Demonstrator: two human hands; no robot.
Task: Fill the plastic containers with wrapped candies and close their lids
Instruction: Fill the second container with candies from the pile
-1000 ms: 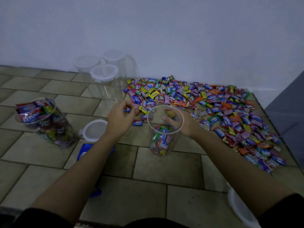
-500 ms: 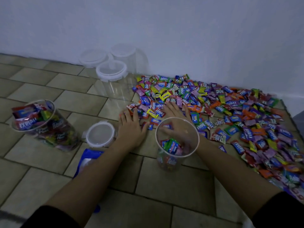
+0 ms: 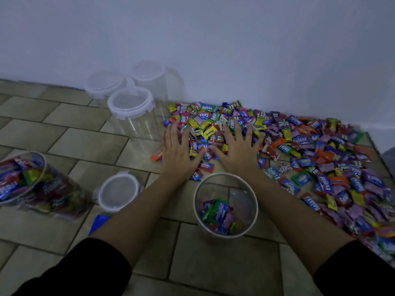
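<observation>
Tiled floor (image 3: 64,133), beige, meeting a plain white wall (image 3: 213,39); dim light.

- Full jar (image 3: 32,184), far left: clear plastic, lidless, packed with wrapped candies up to the rim.
- Lid (image 3: 118,192): round and clear, lying flat on the floor, just right of the full jar.
- Blue wrapper (image 3: 99,221): one corner showing beside the left forearm, just below the lid.
- Empty jars (image 3: 131,103), three: clear, lids on, clustered against the wall, left of the candy pile.
- Left hand (image 3: 178,152): palm down, fingers spread flat on the pile's near left edge; grip released, nothing grasped.
- Open jar (image 3: 225,206): upright between the forearms, lidless, a shallow layer of candies at the bottom.
- Right hand (image 3: 239,150): palm down, fingers spread flat on the pile beside the left hand; also released.
- Candies (image 3: 320,157): a wide, many-coloured spread on the floor, running from the empty jars to the right edge.
</observation>
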